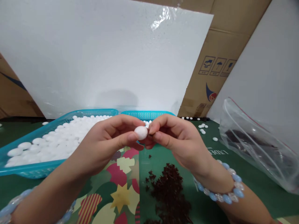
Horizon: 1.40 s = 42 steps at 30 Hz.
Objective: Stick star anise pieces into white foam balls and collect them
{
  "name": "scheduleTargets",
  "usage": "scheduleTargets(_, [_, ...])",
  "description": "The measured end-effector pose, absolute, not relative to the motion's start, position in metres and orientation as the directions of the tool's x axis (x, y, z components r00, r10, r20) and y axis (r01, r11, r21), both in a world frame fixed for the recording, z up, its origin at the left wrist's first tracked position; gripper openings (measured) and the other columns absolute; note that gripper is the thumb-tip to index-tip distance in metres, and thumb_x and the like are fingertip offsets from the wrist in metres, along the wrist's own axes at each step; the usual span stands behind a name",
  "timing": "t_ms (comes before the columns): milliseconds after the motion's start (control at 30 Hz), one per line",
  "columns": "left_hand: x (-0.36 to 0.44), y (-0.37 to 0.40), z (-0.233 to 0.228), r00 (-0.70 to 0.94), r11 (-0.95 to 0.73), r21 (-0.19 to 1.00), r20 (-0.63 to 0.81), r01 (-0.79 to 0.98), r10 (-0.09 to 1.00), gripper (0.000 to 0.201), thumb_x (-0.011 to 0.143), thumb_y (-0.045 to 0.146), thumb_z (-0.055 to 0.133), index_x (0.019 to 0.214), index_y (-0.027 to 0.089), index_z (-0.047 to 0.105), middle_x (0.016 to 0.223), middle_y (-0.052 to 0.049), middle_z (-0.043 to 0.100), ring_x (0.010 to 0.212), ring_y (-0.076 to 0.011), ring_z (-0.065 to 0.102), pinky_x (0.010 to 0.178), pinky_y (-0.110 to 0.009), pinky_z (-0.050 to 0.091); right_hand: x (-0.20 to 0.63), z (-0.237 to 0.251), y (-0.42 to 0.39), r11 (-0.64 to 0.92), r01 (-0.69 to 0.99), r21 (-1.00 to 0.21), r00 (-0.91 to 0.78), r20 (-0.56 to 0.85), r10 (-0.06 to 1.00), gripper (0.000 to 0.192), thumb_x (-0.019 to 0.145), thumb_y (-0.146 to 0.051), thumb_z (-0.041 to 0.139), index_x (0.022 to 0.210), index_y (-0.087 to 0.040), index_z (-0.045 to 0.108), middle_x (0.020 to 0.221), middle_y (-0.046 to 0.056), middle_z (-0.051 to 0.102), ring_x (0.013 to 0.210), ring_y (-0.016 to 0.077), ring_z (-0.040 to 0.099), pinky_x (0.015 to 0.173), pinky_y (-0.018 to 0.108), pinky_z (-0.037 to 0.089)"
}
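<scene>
Left hand [105, 135] has a smooth white rounded piece [141, 133] pinched thumb-to-fingers, and the right hand [187, 137] has its fingertips closed on a tiny dark-brown bit [150, 134] just right of it. Honestly can't tell if the two touch.

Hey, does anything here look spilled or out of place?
A few white balls lie loose on the green tabletop at right, apart from the blue basket that holds many more. Some brown bits also sit outside their pile.
</scene>
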<state>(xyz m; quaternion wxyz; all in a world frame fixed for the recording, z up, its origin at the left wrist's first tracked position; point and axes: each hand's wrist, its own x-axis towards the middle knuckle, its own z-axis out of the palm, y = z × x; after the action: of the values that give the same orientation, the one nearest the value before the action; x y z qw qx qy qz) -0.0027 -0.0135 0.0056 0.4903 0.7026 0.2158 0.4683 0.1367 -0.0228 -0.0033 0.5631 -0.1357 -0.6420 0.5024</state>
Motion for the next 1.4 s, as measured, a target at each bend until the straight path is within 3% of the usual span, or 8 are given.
scheduleTargets(633, [-0.0011,-0.0131,0.0070,0.471,-0.472,0.874,0.467,-0.117,0.748,0.008,0.061,0.016,0.052,0.066,0.020,0.058,0.059,0.008,0.059,0.054,-0.0041,0.054,0.049,-0.010,0.045,0.1376,-0.0026,-0.0250,0.445,-0.353,-0.823,-0.310,0.551,0.775,0.009,0.059,-0.005,0.048,0.056,-0.014,0.049,0.052,-0.005,0.050,0.049,0.0015,0.049,0.047,0.009,0.042])
scheduleTargets(1100, [-0.0048,-0.0133,0.0075,0.517,-0.429,0.888,0.448,-0.164,0.729,0.012,0.064,0.011,0.048,0.070,0.018,0.056,0.059,0.006,0.059,0.055,-0.0054,0.055,0.051,-0.013,0.044,0.1351,-0.0047,-0.0277,0.447,-0.444,-0.777,-0.341,0.608,0.717,0.010,0.062,-0.008,0.052,0.058,-0.016,0.050,0.054,-0.006,0.049,0.051,0.0024,0.049,0.050,0.012,0.043])
scheduleTargets(1400, [-0.0040,-0.0160,0.0086,0.504,-0.437,0.888,0.445,-0.143,0.740,0.013,0.063,0.010,0.049,0.067,0.020,0.057,0.058,0.007,0.059,0.055,-0.0033,0.053,0.049,-0.010,0.043,0.1350,-0.0034,-0.0306,0.516,-0.367,-0.774,-0.315,0.625,0.714,0.013,0.062,-0.004,0.046,0.058,-0.016,0.048,0.055,-0.004,0.048,0.052,0.0033,0.047,0.048,0.014,0.040])
